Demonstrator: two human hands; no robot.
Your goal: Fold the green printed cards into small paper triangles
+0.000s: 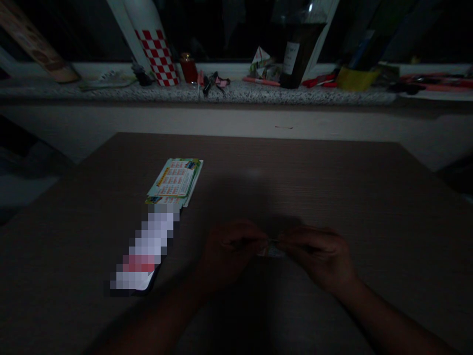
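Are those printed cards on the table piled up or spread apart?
Piled up, but not squarely: the top card overlaps another card, whose printed edge shows below it.

Tabletop (332, 185) bare beyond and right of right hand (327, 256); low sideways pass possible there. Gap between it and left hand (227, 254) narrow, filled by small item (274, 249). Left of that hand: bare strip, then phone (157, 241) and card stack (173, 178) in line, blocking low travel. Far edge: wall (236, 118), sill (232, 97) crowded with checked container (158, 54), clutter (216, 83)
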